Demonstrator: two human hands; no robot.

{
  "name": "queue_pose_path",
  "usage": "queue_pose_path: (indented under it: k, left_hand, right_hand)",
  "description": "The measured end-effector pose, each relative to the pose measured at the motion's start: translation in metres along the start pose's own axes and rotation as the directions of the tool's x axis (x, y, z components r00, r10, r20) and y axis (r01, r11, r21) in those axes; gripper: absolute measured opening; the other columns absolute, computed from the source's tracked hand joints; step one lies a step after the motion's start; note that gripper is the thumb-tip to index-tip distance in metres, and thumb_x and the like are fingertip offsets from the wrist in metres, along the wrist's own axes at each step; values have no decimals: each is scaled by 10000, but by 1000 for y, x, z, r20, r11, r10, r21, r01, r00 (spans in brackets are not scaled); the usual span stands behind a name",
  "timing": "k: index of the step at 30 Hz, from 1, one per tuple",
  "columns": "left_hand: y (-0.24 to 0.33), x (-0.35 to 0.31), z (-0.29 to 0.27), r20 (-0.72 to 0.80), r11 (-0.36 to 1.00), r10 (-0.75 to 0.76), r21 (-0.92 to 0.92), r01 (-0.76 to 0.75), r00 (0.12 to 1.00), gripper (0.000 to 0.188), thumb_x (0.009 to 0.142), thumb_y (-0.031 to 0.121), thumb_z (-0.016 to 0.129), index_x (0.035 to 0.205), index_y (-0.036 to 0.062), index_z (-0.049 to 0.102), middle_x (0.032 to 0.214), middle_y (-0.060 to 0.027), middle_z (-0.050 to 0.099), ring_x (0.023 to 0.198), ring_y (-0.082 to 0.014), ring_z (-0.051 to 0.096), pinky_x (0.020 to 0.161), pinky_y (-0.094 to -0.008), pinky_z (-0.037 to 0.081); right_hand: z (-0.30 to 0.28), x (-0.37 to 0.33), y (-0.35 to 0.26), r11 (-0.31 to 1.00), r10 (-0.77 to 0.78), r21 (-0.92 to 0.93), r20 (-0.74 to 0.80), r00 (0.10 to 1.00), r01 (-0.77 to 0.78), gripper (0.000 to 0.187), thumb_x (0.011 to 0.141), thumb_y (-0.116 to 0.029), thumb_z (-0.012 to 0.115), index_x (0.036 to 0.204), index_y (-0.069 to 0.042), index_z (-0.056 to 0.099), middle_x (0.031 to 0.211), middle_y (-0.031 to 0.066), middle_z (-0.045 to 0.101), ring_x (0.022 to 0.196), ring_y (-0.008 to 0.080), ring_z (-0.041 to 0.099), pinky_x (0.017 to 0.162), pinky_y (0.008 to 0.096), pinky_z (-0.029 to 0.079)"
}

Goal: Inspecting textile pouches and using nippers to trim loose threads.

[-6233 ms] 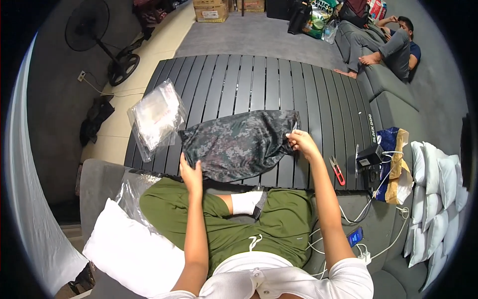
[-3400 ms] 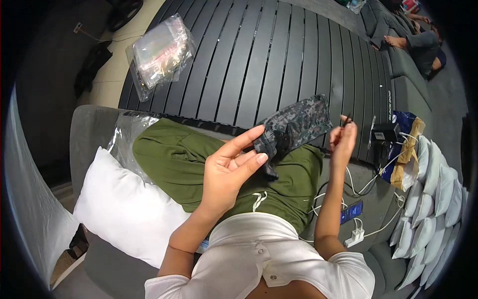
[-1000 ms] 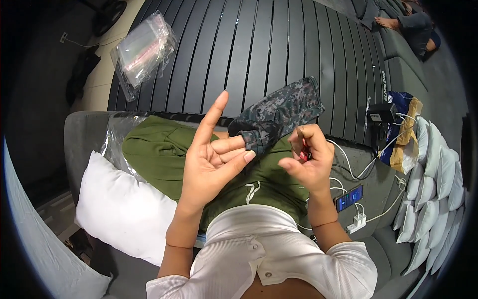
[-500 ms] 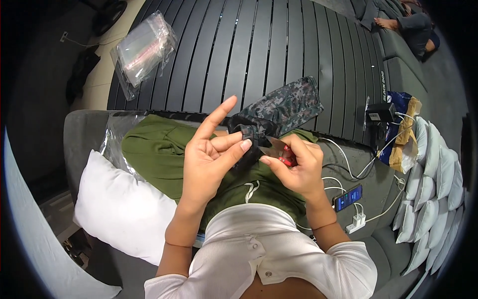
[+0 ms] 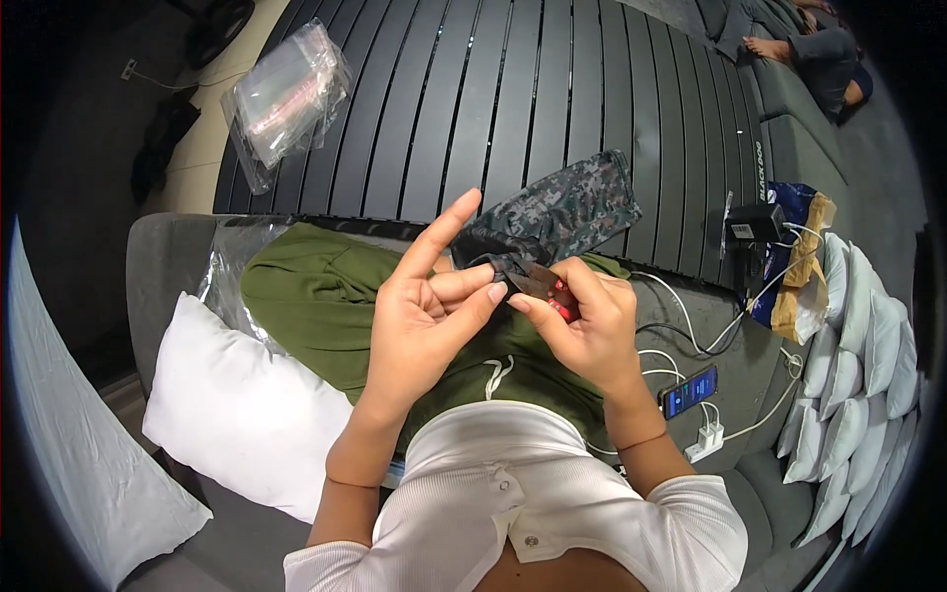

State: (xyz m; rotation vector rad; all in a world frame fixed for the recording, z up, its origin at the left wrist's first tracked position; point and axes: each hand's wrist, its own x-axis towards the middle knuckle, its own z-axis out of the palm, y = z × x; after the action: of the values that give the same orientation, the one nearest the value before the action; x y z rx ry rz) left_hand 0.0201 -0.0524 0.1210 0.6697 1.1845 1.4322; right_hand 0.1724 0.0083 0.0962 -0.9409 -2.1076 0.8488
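Observation:
Above my lap I hold a dark grey-green camouflage cloth piece [image 5: 582, 202] with a bunched black part. My left hand [image 5: 429, 306] pinches the bunched edge between thumb and middle finger, its index finger stretched out. In my right hand [image 5: 594, 321] is a small pair of thread snips [image 5: 536, 280], with metal blades and red on the grip, its tips at the pinched edge. The blade ends are partly hidden by the cloth and my left thumb. The far end of the cloth lies over the edge of the black slatted table [image 5: 493, 118].
Clear plastic bags [image 5: 291, 94] lie on the table's left. Beside me are a white pillow [image 5: 237, 405], a phone [image 5: 690, 392], a white charger [image 5: 705, 441] with cables, and a black adapter [image 5: 755, 223]. Stacked pale cushions [image 5: 853, 375] stand right; another person's legs [image 5: 799, 59] show far right.
Both hands stay close together at the cloth. My left hand has shifted slightly right, nearer the snips, and the snips' tips now meet the pinched edge more closely.

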Motion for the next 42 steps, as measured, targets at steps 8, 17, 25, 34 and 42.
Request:
queue_pose_path:
  k: [8,17,25,34,42]
  left_hand:
    - [1,1,-5,37,997,-18,-71,21,999,614,781,-93,536,1327,16,279,869,-56,609,770,-23,543,716,-151,439]
    - [0,3,-1,10,985,-67,-158,68,998,605,781,-98,538,1320,18,291,925,-104,614,810,-60,563,739,-172,451]
    - [-2,-2,-3,29,998,-14,-60,16,999,598,798,-82,530,1329,19,274,912,-88,614,810,-45,557,744,-165,442]
    - [-5,-3,-5,1,999,28,-32,-28,1000,576,803,-75,524,1322,11,288,919,-72,614,821,-33,552,748,-161,437]
    - [-2,-6,-4,-6,996,85,0,-85,996,577,802,-83,517,1323,4,286,900,-24,585,779,-2,514,706,-134,409]
  right_hand:
    - [-6,1,4,997,55,59,-48,997,-52,243,706,-147,694,668,-13,495,466,25,363,391,107,346,391,236,272]
    - [-9,-4,4,988,107,108,22,994,-109,278,662,-182,715,710,-10,502,497,9,385,418,90,354,408,220,280]
    - [-4,-6,-1,996,73,48,55,996,-75,284,646,-186,728,703,-13,510,483,35,397,401,128,369,400,238,281]
    - [-7,-3,-4,997,13,70,58,998,-17,290,649,-207,729,694,-15,517,471,32,390,393,141,376,395,247,285]
    - [-2,-5,-3,999,31,32,84,996,-33,304,646,-223,736,691,-15,519,464,33,393,384,141,372,390,247,286]
